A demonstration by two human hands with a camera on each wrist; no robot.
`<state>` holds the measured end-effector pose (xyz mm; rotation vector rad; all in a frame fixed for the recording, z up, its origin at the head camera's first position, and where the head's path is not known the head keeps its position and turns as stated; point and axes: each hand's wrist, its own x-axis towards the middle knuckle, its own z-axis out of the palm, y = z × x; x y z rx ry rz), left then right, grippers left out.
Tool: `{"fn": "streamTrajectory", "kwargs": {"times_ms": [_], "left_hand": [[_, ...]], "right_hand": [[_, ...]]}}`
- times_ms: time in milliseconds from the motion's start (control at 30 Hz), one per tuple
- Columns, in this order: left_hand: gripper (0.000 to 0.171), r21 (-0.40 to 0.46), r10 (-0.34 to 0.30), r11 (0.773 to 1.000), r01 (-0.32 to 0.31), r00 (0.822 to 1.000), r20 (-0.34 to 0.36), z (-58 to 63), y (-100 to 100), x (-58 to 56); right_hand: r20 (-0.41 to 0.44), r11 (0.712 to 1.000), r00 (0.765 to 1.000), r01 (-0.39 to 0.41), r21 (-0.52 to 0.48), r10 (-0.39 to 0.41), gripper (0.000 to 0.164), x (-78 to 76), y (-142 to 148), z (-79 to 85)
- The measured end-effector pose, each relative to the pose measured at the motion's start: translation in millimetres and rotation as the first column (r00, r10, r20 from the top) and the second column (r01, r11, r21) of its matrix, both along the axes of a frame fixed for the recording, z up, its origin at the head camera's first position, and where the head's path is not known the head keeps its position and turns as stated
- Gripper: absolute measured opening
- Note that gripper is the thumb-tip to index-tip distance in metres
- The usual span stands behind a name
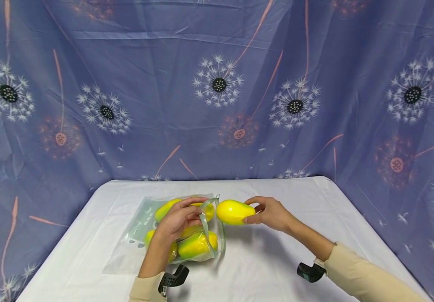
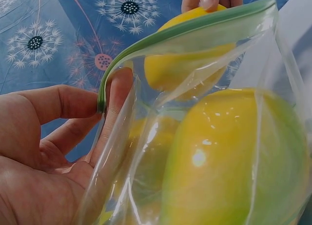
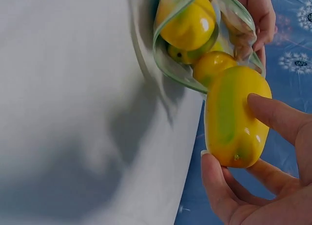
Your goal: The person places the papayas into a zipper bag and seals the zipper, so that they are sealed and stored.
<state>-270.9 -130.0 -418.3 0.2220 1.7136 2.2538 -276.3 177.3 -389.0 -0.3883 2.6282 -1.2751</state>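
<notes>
A clear zip bag (image 1: 141, 218) with a green zip edge lies on its side on the table, its mouth spread toward the right. Several yellow-green mangoes (image 1: 196, 246) show through the plastic. My left hand (image 1: 177, 220) pinches the upper rim of the mouth between thumb and fingers, some of them inside the bag, as the left wrist view shows. Between the fingertips and thumb of my right hand (image 1: 271, 214) is another mango (image 3: 236, 117), held above the table by one end. Its far end points at the bag's mouth, right at the rim.
A white cloth covers the table (image 1: 277, 268). Behind and at both sides hangs a blue curtain (image 1: 156, 84) with a dandelion print. Black camera mounts (image 1: 311, 272) sit on both wrists, below beige sleeves.
</notes>
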Motion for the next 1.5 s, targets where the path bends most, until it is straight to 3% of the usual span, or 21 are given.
{"fn": "streamTrajectory", "kwargs": {"times_ms": [567, 867, 1500], "left_hand": [[0.044, -0.008, 0.004, 1.000, -0.004, 1.000, 0.004, 0.3, 0, 0.3], [0.044, -0.029, 0.015, 0.999, -0.015, 1.000, 0.020, -0.8, 1, -0.5], [0.044, -0.037, -0.023, 0.999, 0.022, 1.000, -0.011, -0.9, 3, -1.0]], "right_hand": [[0.017, 0.996, 0.996, -0.088, 0.008, 0.088, 0.054, 6.6, -15, -13.0], [0.037, 0.995, 0.995, -0.095, 0.007, 0.094, 0.054, 8.7, -23, -16.8], [0.049, 0.995, 0.993, -0.104, -0.008, 0.104, 0.051, 8.3, -44, -25.9]]}}
